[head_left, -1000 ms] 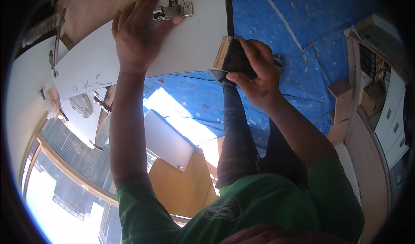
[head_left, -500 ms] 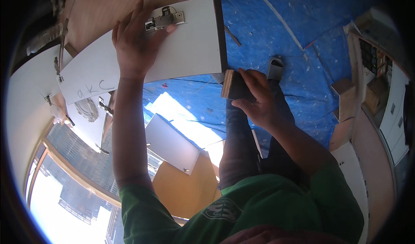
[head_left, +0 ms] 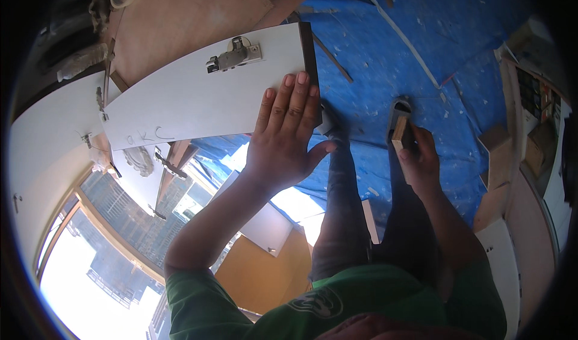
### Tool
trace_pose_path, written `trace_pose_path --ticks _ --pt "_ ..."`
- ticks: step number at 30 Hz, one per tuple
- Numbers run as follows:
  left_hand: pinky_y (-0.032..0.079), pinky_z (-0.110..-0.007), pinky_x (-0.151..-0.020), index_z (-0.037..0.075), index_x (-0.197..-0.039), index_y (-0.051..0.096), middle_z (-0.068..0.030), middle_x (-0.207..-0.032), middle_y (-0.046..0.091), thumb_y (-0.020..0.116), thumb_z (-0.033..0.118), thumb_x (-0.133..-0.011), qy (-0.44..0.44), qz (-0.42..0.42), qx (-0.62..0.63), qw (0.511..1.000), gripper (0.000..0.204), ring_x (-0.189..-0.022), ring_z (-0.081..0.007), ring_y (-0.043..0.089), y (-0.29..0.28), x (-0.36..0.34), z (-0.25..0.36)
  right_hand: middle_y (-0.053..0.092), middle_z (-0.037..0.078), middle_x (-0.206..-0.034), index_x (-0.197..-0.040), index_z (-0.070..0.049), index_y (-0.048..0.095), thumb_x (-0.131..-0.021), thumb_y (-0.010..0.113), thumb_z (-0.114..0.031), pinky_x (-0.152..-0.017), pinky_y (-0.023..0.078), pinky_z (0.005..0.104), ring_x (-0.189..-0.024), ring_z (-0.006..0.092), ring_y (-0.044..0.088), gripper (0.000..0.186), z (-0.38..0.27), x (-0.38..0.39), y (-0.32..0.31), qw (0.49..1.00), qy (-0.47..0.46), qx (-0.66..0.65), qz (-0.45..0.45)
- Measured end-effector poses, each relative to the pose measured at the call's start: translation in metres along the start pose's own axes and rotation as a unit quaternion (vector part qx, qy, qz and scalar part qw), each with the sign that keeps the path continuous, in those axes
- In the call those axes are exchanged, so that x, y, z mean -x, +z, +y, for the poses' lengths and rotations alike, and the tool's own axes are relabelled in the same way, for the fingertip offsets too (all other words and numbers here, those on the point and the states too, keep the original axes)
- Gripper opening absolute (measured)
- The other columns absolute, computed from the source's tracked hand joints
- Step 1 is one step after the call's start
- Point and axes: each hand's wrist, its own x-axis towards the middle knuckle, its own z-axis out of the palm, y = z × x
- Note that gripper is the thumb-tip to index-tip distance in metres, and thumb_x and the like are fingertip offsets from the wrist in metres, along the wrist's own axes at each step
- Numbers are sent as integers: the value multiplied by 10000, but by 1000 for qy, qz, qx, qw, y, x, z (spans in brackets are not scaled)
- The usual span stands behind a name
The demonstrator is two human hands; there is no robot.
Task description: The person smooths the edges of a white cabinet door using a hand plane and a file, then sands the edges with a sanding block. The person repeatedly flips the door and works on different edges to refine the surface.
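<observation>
A white cabinet door panel with a dark edge lies at the upper middle. A metal concealed hinge is fixed near its far edge, and handwriting marks its near left part. My left hand rests palm down on the panel's right end, fingers stretched out, thumb reaching past the near right corner. Off to the right, above my right leg, my right hand is closed around a small wooden block with a layered edge. The block is apart from the panel; part of it is hidden by my fingers.
Blue sheeting covers the floor, with wood strips and scraps on it. More white panels with hinges lean at the left, beside a bright window. Wooden boxes and boards stand at the right.
My left hand has slid from beside the hinge to the panel's right end. My right hand, with the block, has moved right, away from the panel's edge.
</observation>
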Motion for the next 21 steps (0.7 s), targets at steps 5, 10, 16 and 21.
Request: trace_pose_path --ticks 5,10,16,21 --pt "172 -574 -1285 -34 -1626 267 -274 -1701 234 468 372 -1088 16 41 11 999 704 -1593 -417 223 -12 -53 -21 555 138 -1297 -1500 -16 527 -978 709 -253 -992 480 368 -1172 235 580 601 -1 -3 6 1000 -1 -29 7" --pt "200 -586 -1276 -44 -1616 273 -282 -1685 264 508 269 -1067 -37 122 -45 991 675 -1583 -423 247 -8 -100 -35 539 161 -1368 -1520 3 493 -1004 670 -400 -1058 453 382 -1266 254 554 677 -6 -10 12 998 11 -58 -2" --pt "186 -568 -1286 -47 -1621 265 -275 -1691 257 499 300 -1066 -84 108 -44 990 695 -1583 -430 236 -11 -104 -36 595 156 -1342 -1535 12 464 -1043 572 -571 -1056 476 390 -1249 248 598 771 -13 -21 15 990 81 -118 -17" --pt "188 -558 -1287 9 -1645 256 -252 -1705 245 543 367 -1065 -19 29 20 999 740 -1595 -395 234 -3 -23 -2 639 138 -1266 -1551 -25 469 -1047 523 -624 -995 496 377 -1132 218 640 786 -18 -26 18 944 182 -275 -24"
